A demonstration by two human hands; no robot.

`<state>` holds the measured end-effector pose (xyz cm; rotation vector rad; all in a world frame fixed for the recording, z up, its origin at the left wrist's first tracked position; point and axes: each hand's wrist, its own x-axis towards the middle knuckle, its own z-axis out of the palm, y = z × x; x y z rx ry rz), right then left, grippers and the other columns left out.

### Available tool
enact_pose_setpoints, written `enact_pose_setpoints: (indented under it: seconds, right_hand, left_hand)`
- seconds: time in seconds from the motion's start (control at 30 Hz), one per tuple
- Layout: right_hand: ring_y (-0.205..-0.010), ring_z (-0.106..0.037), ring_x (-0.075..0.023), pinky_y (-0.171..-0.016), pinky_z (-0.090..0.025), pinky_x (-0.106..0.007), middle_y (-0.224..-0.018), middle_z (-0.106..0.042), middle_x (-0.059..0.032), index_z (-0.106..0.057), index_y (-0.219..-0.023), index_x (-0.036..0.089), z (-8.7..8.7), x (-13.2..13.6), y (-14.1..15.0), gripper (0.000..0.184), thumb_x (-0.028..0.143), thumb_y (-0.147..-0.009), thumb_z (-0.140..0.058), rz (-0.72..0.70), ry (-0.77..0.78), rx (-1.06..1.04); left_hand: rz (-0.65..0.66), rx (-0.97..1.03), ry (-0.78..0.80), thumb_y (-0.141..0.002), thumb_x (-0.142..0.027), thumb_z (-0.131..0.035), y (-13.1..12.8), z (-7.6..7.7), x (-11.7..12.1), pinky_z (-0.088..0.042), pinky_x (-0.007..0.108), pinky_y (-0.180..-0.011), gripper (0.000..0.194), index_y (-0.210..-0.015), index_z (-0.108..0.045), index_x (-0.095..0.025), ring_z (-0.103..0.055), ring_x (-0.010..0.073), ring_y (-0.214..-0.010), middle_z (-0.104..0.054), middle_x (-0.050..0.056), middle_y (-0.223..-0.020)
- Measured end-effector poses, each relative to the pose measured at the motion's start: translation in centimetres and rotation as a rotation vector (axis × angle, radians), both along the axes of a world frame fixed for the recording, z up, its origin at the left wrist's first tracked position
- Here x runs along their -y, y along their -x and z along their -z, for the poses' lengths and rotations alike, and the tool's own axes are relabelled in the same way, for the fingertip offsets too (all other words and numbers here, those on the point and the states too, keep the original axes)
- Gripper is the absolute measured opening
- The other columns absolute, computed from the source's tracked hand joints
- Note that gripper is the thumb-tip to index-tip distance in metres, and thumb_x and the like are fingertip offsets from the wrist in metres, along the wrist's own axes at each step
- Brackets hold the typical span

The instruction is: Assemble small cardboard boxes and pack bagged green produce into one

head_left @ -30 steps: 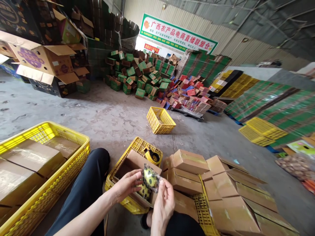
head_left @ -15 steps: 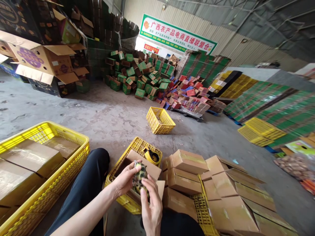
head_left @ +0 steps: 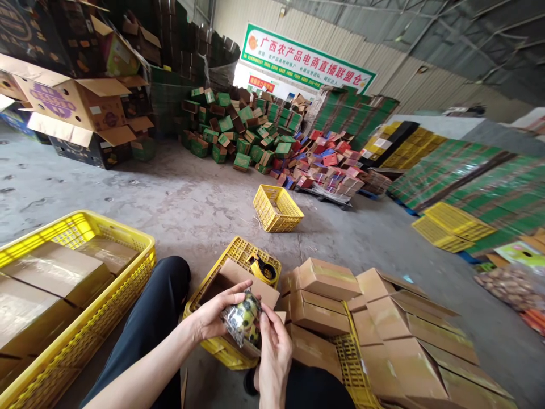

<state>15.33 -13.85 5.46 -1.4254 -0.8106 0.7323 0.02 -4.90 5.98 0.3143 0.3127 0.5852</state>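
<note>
Between my two hands is a yellow-green, black-spotted round thing in clear plastic wrap [head_left: 243,313]; its exact kind I cannot make out. My left hand [head_left: 213,314] holds its left side, thumb and fingers around the wrap. On the right end, my right hand [head_left: 275,343] pinches the plastic with thumb and fingertips. Just below the hands stands an open cardboard box [head_left: 251,282], its inside mostly hidden by them. The box rests on a yellow plastic crate [head_left: 227,355]. A yellow and black tape dispenser [head_left: 263,269] lies on the crate behind the box.
A long yellow crate [head_left: 128,295] with taped cartons [head_left: 59,272] stands at left. More brown cartons [head_left: 327,279] are stacked at right. Ahead on the floor sits a small yellow crate [head_left: 279,210]. Piles of green boxes [head_left: 242,145] and red boxes [head_left: 330,162] lie beyond.
The wrapped spotted thing has been turned between my hands and now sits slightly left of where it was. My left hand, open a second ago, has closed on it; my right hand shifted left.
</note>
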Motion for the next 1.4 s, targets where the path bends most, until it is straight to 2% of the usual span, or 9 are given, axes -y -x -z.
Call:
enact_pose_setpoints:
  seconds: [0.23,0.47,0.57,0.63,0.7,0.8,1.03,1.23,1.4]
  right_hand:
    - [-0.101,-0.078,-0.0337,-0.089,-0.065,-0.041,-0.114,-0.08,-0.0188,-0.083,-0.106,0.015,-0.2,-0.2,-0.9,0.054,0.062,-0.08,-0.077,0.152,-0.005,0.128]
    - [-0.098,-0.079,-0.0338,-0.086,-0.065,-0.039,-0.109,-0.08,-0.0208,-0.082,-0.104,0.013,-0.1,-0.1,-0.8,0.061,0.068,-0.079,-0.075,0.245,0.013,0.262]
    - [-0.095,-0.079,-0.0338,-0.085,-0.065,-0.039,-0.106,-0.081,-0.0205,-0.082,-0.102,0.013,-0.3,-0.1,-0.7,0.062,0.07,-0.078,-0.075,0.254,0.027,0.276]
    - [-0.093,-0.079,-0.0336,-0.084,-0.065,-0.039,-0.104,-0.081,-0.0197,-0.082,-0.101,0.014,-0.6,-0.1,-0.6,0.064,0.072,-0.075,-0.076,0.262,0.035,0.235]
    - [-0.088,-0.079,-0.0325,-0.081,-0.065,-0.039,-0.101,-0.082,-0.0183,-0.082,-0.099,0.014,-0.8,-0.2,-0.6,0.065,0.072,-0.07,-0.08,0.257,0.045,0.145]
    - [-0.077,-0.078,-0.0289,-0.074,-0.065,-0.038,-0.091,-0.082,-0.0147,-0.082,-0.096,0.014,-1.1,-0.4,-0.5,0.066,0.071,-0.063,-0.086,0.217,0.083,-0.024]
    - [-0.063,-0.065,-0.0169,-0.062,-0.056,-0.027,-0.074,-0.076,-0.0057,-0.079,-0.09,0.014,-1.8,-0.1,-0.5,0.051,0.058,-0.066,-0.091,0.14,0.071,-0.122]
    - [-0.078,-0.071,-0.0229,-0.073,-0.057,-0.03,-0.078,-0.077,-0.0052,-0.073,-0.082,0.018,-1.8,-0.4,-1.0,0.05,0.062,-0.065,-0.089,0.14,0.08,-0.1]
    - [-0.101,-0.074,-0.0277,-0.087,-0.058,-0.033,-0.103,-0.081,-0.0092,-0.073,-0.099,0.019,-1.6,-0.3,-0.6,0.048,0.06,-0.076,-0.082,0.134,0.058,-0.096]
  left_hand:
    - [-0.102,-0.03,-0.041,-0.088,-0.037,-0.082,-0.3,1.2,0.0,-0.058,0.044,-0.093,0.076,-0.155,-0.047,-0.03,-0.069,0.0315,-0.117,-0.059,0.015,-0.145]
    - [-0.213,-0.183,-0.413,-0.07,-0.033,-0.097,-0.2,1.2,1.1,-0.045,0.052,-0.112,0.106,-0.16,-0.041,-0.038,-0.039,0.0428,-0.149,-0.023,0.012,-0.172]
    - [-0.206,-0.305,-0.65,-0.061,-0.038,-0.101,0.3,1.3,0.9,-0.036,0.053,-0.12,0.108,-0.156,-0.049,-0.036,-0.021,0.044,-0.157,-0.014,0.009,-0.175]
    - [-0.195,-0.364,-0.771,-0.063,-0.044,-0.098,0.4,1.2,0.7,-0.035,0.052,-0.121,0.094,-0.148,-0.06,-0.032,-0.022,0.0429,-0.157,-0.017,0.01,-0.174]
    - [-0.203,-0.39,-0.818,-0.074,-0.052,-0.09,0.3,1.0,0.4,-0.035,0.051,-0.121,0.075,-0.142,-0.067,-0.028,-0.037,0.041,-0.151,-0.04,0.013,-0.165]
    - [-0.252,-0.422,-0.771,-0.087,-0.056,-0.077,-0.2,0.5,0.3,-0.041,0.046,-0.115,0.061,-0.136,-0.071,-0.022,-0.059,0.0361,-0.13,-0.069,0.013,-0.135]
    - [-0.265,-0.5,-0.587,-0.088,-0.071,-0.066,-1.5,1.2,0.2,-0.053,0.032,-0.08,0.071,-0.121,-0.078,-0.01,-0.069,0.0264,-0.089,-0.078,0.011,-0.094]
    - [-0.172,-0.517,-0.456,-0.083,-0.081,-0.063,-1.9,1.3,0.3,-0.054,0.028,-0.064,0.082,-0.121,-0.077,-0.01,-0.07,0.023,-0.078,-0.078,0.013,-0.093]
    - [-0.099,-0.561,-0.365,-0.08,-0.081,-0.065,-1.9,0.6,0.0,-0.055,0.027,-0.06,0.083,-0.123,-0.077,-0.011,-0.071,0.0218,-0.076,-0.079,0.013,-0.094]
